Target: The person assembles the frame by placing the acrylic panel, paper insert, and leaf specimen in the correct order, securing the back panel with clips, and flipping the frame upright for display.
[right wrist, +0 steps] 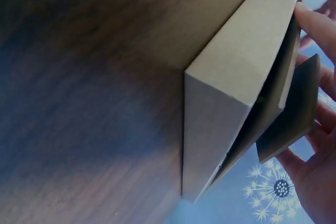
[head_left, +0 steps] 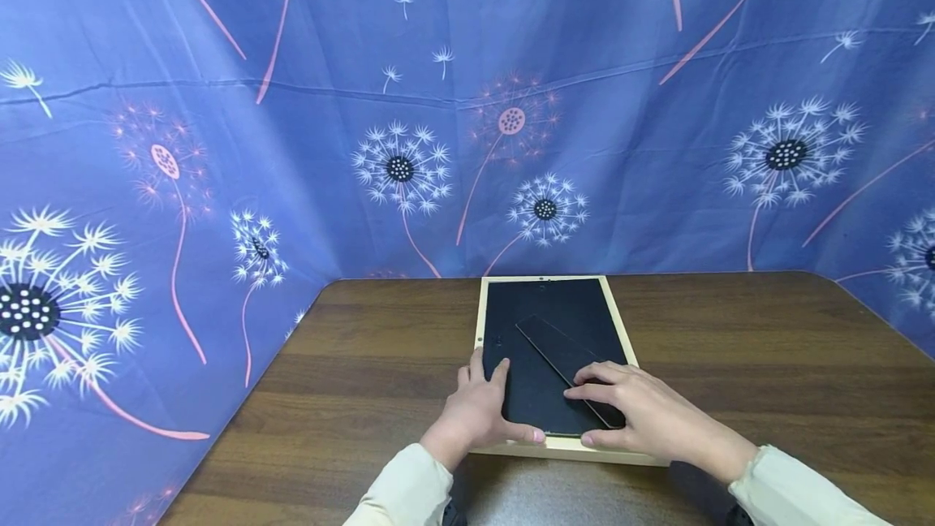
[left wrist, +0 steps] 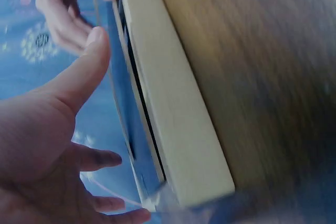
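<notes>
A picture frame (head_left: 476,307) with a pale wooden border lies face down on the table. Its black backing board (head_left: 526,372) has a hinged stand (head_left: 555,347) slanting across it. In the right wrist view, the board's near right corner (right wrist: 273,109) stands out from the frame, leaving a gap. My left hand (head_left: 475,408) spreads over the near left corner, thumb at the board's near edge and fingers along the left side. My right hand (head_left: 635,408) has its thumb at that same edge and its curved fingers over the stand, holding the board.
A brown wood-grain table (head_left: 351,396) lies under the frame. Behind and to the left hangs a blue cloth (head_left: 307,153) printed with dandelions, meeting the table's far edge just behind the frame.
</notes>
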Demonstrator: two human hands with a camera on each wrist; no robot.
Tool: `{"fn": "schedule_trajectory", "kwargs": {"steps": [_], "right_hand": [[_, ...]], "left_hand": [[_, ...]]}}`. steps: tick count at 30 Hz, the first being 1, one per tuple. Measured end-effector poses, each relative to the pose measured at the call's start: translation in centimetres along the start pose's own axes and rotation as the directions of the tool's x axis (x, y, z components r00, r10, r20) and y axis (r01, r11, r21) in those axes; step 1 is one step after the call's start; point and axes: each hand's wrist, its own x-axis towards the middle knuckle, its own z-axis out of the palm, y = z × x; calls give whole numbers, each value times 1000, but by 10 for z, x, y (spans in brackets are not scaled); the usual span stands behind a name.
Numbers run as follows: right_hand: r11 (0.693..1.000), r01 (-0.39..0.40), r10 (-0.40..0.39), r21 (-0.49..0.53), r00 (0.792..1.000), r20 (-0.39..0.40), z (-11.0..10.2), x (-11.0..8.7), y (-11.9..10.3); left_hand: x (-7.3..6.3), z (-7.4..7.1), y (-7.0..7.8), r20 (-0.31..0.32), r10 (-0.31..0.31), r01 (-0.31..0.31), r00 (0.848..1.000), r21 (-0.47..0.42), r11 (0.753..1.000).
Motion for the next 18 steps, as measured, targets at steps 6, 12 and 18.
{"fn": "schedule_trajectory", "kwargs": {"steps": [6, 12, 18], "right_hand": [[999, -1, 2, -38, 1000, 21, -2, 1, -3], [999, -19, 21, -33, 998, 53, -5, 5, -6], [998, -66, 63, 22, 990, 125, -6, 4, -5]], "left_hand": [[0, 6, 10, -17, 7, -4, 1000, 146, 989], [4, 6, 14, -11, 1, 2, 1000, 258, 966], [6, 6, 18, 8, -25, 22, 1000, 296, 955]]}}
